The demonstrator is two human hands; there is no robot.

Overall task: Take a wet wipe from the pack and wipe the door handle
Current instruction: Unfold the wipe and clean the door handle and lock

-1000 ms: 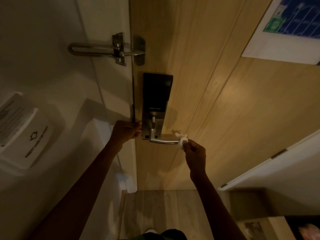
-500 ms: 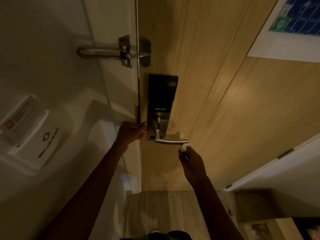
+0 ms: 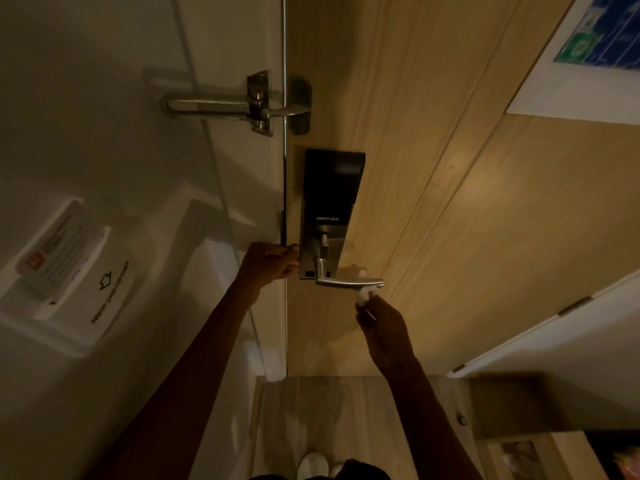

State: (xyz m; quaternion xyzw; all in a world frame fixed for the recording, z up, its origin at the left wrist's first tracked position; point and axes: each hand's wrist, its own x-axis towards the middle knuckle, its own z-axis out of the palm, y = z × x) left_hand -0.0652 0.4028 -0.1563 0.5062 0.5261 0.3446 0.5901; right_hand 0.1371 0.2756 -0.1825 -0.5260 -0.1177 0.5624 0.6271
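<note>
Right hand: right hand (image 3: 382, 318) reaches up, fingertips pinching a balled wet wipe (image 3: 366, 294) against the underside of the door handle (image 3: 349, 282), near its free end.
Left hand: left hand (image 3: 272, 263) curls its fingers around the door (image 3: 433, 209) edge beside the lock plate (image 3: 327, 216).
Hard to see: dim light; most of the wipe is hidden in the fingers.
Count: two hands, one wipe, one handle.

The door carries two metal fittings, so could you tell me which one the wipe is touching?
The lever handle below the smart lock: the right hand presses the wipe under its free end. The swing-bar latch higher up is untouched.
</note>
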